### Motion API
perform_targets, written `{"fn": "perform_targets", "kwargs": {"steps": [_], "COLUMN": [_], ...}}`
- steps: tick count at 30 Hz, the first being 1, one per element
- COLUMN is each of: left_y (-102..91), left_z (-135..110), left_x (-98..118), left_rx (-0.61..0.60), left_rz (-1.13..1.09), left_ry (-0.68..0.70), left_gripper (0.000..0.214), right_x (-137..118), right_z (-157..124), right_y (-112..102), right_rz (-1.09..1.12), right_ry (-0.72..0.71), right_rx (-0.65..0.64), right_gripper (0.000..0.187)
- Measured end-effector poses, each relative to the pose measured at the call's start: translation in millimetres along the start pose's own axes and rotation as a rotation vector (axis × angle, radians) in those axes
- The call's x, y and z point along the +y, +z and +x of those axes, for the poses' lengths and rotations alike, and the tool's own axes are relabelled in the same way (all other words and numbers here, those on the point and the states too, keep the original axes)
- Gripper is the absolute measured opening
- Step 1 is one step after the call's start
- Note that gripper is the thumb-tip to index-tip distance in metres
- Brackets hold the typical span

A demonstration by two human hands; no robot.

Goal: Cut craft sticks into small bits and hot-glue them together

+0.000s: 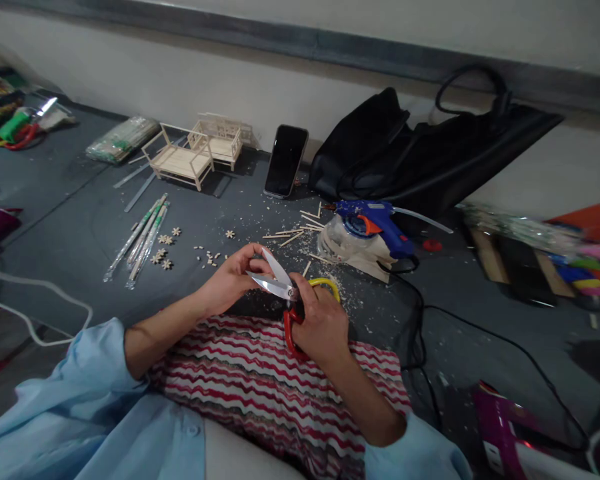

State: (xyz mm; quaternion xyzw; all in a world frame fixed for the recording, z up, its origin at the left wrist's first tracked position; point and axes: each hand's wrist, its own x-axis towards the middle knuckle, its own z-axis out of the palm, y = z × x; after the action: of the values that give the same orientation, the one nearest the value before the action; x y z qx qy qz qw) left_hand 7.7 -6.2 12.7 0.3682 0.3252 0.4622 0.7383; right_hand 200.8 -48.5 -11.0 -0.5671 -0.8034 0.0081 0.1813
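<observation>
My right hand [323,323] grips scissors [280,283] with red and yellow handles, blades apart and pointing left. My left hand [233,279] is pinched at the blade tips, holding something too small to make out. Both hands hover over a red, white and grey striped cloth [260,380] on my lap. Small wooden sticks [293,235] and tiny cut pieces [210,255] lie on the grey floor just beyond the hands.
A blue glue gun [375,225] rests on a stand, its black cord [480,333] trailing right. A phone [286,161] leans on the wall beside a black bag [420,157]. Two miniature wooden benches [183,159] stand at left, with wrapped stick bundles [143,237] nearby.
</observation>
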Motion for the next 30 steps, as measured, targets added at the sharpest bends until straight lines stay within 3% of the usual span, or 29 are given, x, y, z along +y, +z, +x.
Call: {"fn": "perform_targets", "kwargs": {"steps": [14,22,30], "left_y": [-5.4,-13.1,-16.2], "left_z": [1,3,4], "left_x": [-1,-2,-3], "left_rx": [-0.037,-0.102,-0.14], "left_rz": [0.008,0.058,0.127], "left_ry": [-0.003,0.111,0.185], "left_gripper": [0.035,0.032,0.033], "right_x": [-2,13,7], "right_z": [-5,0,1], "right_y": [4,7,2], "right_rz": [-0.018,0.227,0.226], "right_ry": [0.043,0.164,0.066], "right_rx": [0.002,0.082,0.049], "right_gripper": [0.038,0.036,0.042]}}
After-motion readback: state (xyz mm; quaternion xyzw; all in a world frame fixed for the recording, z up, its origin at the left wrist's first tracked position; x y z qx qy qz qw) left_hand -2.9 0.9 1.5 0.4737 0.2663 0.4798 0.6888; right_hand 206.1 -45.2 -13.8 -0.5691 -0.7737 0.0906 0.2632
